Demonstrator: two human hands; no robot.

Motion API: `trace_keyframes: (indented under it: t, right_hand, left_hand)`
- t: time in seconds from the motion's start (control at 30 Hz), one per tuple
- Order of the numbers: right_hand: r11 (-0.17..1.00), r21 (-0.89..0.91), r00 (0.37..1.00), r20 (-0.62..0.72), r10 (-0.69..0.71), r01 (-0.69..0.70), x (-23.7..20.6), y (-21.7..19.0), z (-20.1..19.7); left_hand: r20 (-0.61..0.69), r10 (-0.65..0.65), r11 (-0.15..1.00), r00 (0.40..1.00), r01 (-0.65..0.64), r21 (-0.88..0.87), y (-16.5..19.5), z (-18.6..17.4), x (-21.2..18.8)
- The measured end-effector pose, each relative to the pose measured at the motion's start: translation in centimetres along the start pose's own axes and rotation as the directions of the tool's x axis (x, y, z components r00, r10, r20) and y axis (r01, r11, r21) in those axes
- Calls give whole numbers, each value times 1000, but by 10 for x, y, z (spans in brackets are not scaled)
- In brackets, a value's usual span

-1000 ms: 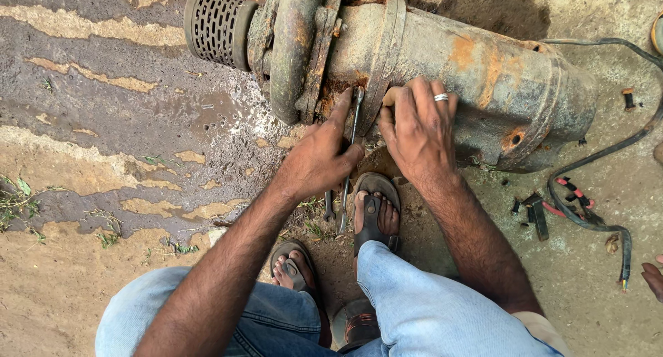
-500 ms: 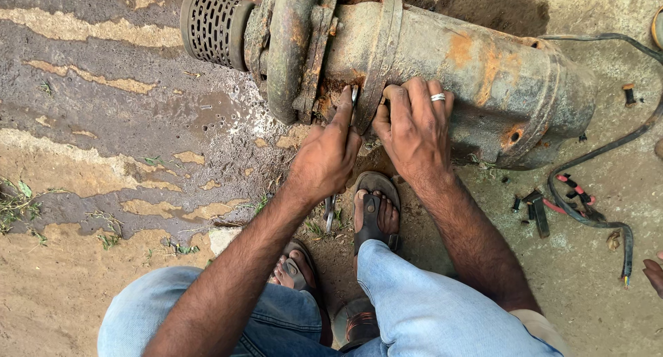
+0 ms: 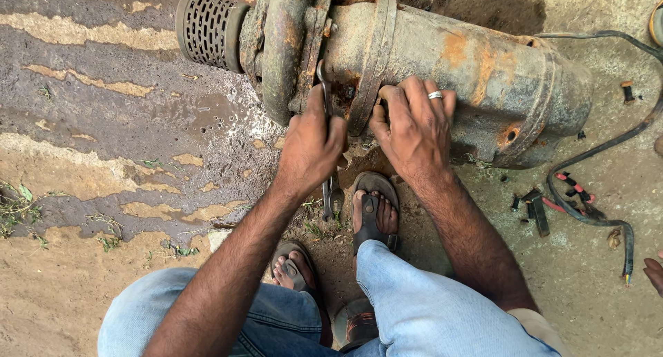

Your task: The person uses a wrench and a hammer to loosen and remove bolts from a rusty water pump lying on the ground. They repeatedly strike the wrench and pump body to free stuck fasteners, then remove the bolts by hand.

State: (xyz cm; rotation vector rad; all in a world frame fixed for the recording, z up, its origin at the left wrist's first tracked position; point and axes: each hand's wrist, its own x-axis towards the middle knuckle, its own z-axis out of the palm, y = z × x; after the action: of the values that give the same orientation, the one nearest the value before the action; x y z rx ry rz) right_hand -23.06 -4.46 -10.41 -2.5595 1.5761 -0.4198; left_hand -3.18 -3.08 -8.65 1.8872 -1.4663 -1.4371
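Fingers of the left hand (image 3: 311,146) wrap tight around a metal spanner (image 3: 327,146), its head up at the flange of the rusty pump (image 3: 428,60), its tail poking out below the fist. Right hand (image 3: 414,129) lies spread on the pump's body just beside, gripping nothing. Black cable (image 3: 594,205) trails on wet ground to the right.

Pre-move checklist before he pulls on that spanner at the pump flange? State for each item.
1. Left hand closed around the spanner: ok.
2. Spanner head seated on a fastener at the flange: cannot tell, the head is hidden against rust.
3. Right hand braced flat on the pump body: ok.
4. Right fingers out of the spanner's path: not ok, they lie right beside the flange.
5. Feet planted: ok, both sandals on the ground under the pump.
6. Black cable away from the feet: ok, it lies off to the right.
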Motion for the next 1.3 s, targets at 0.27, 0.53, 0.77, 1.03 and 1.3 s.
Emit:
trace_keyframes:
  t: [0.27,0.53,0.77,1.03,1.3]
  right_hand:
    - [999,47,1000,10,8,-9,0,2,0]
    - [998,57,1000,-18,-20,21,-1,6,-1]
    - [1000,24,999,40,19,-20,1,4,-5]
    - [999,37,1000,18,-12,12,1,6,-3]
    - [1000,27,1000,28,-9,9,-2,8,0]
  left_hand:
    - [-245,-14,990,969,-21,-139,4,8,17]
    - [-226,-53,986,973,15,-167,8,16,27]
    - [-312,80,996,947,-62,65,-2,24,33]
    - [-281,34,998,959,-48,-44,-10,27,35]
    - [-190,94,995,977,-98,-12,-10,20,31]
